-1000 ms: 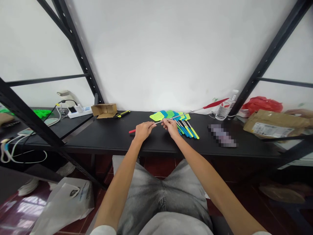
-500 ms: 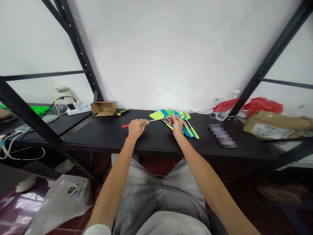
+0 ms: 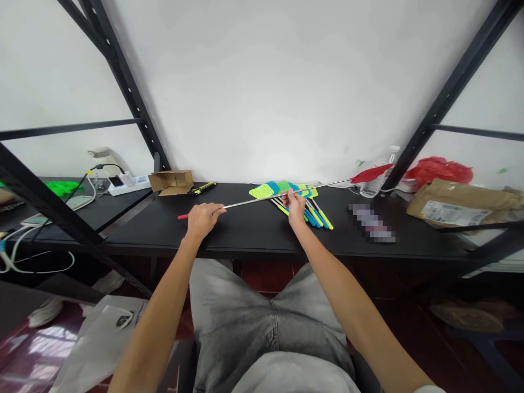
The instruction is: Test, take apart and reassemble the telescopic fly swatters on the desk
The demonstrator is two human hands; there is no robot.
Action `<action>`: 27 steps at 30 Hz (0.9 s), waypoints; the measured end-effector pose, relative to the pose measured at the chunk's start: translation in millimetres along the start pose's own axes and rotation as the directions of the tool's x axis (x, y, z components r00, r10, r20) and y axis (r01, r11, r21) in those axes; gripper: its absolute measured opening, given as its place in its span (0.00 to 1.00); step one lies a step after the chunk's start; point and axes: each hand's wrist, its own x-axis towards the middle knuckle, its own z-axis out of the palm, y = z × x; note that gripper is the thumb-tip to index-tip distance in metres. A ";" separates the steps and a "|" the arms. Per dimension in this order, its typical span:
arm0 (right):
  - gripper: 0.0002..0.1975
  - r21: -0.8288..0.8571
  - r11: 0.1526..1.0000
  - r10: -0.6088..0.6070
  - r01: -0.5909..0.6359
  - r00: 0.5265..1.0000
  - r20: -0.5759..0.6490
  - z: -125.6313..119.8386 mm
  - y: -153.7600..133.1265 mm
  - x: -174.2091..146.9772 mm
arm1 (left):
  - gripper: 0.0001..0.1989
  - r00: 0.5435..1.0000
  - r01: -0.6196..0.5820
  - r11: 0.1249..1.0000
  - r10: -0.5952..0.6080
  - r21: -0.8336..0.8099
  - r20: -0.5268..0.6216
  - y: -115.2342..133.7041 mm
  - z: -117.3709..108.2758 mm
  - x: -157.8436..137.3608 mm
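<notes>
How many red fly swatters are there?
1: the red fly swatter, its handle in the left hand, its shaft in the right hand. Others could be hidden within the fanned swatters.

This place seems to be a workroom: there is a metal rack (image 3: 130, 91), a desk (image 3: 245, 232), a power strip (image 3: 141, 182) and a parcel (image 3: 491, 203).

You wear faded grey jeans (image 3: 229, 314) with a stitched front seam (image 3: 274, 326). Your top (image 3: 292, 375) is pale grey, its right sleeve (image 3: 429, 389) whitish.
</notes>
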 end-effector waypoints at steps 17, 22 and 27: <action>0.28 0.092 0.995 -0.025 0.046 0.976 -0.215 -16.3 -0.9 7.6 | 0.13 0.998 0.069 0.998 -0.069 0.012 -0.008 2.5 -4.8 -2.1; 0.26 0.042 0.999 -0.016 0.023 0.988 -0.157 -12.9 -2.4 4.8 | 0.15 0.998 0.065 0.997 -0.065 -0.041 0.002 6.4 -5.4 -3.9; 0.25 0.000 1.000 0.000 0.000 0.998 0.056 -4.5 -5.4 -3.3 | 0.15 0.999 0.041 0.996 -0.042 -0.080 -0.015 11.3 -7.3 -5.9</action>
